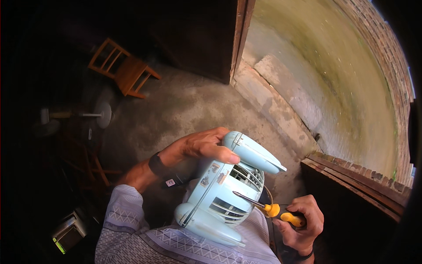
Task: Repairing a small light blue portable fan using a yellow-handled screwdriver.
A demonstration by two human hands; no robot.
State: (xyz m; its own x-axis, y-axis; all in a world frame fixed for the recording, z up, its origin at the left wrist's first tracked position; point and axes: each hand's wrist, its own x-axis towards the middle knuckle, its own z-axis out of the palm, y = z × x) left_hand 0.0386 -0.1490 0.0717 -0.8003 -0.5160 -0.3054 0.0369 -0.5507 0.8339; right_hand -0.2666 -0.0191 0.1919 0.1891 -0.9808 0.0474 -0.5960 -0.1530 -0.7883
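A worn light blue appliance housing (pixel 206 182) with curved slotted vents and a rounded pod at each end is tilted in front of my shirt. My left hand (pixel 206 144) grips its upper end, thumb laid over the edge beside the upper pod. In my right hand (pixel 305 222) is a screwdriver (pixel 272 210) with a yellow and black handle. Its metal shaft points left and lies across the front of the vents; I cannot tell whether the tip touches the housing. A thin cord (pixel 268 193) shows behind the housing. What supports the lower pod is hidden.
A wooden chair (pixel 129 72) stands at the far left on the concrete floor (pixel 193 103), near a white round-based stand (pixel 103 115). An open doorway with a stone sill (pixel 268 103) leads to a yard at the right. Dark door panels flank it.
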